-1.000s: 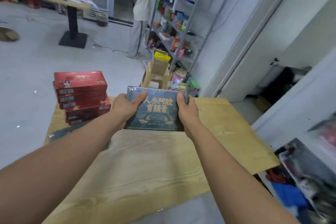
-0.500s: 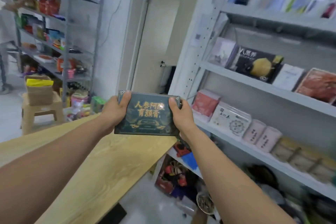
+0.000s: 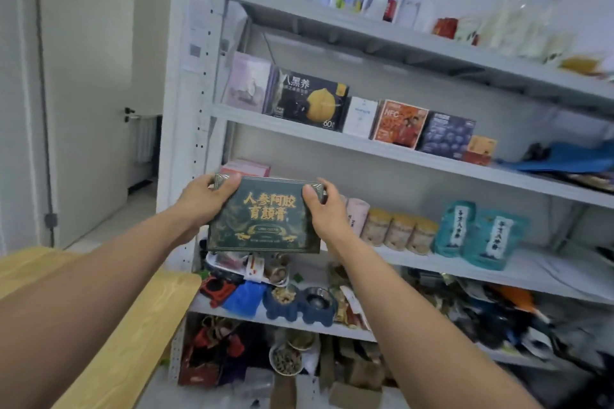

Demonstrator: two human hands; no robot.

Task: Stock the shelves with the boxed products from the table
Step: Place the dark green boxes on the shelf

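Up before the shelf [image 3: 538, 272], the dark green box [image 3: 264, 216] hangs with its long axis level, left hand [image 3: 202, 199] and right hand [image 3: 324, 212] each gripping a short end, equally near, the shelf opening lying straight ahead beyond it.

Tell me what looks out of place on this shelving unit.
The lower shelves are a jumble: bowls, pouches and loose packets are heaped rather than lined up. One level above the held dark green box, a blue fabric-like item lies flat at the right end, beside the upright boxes. The held box looks intact.
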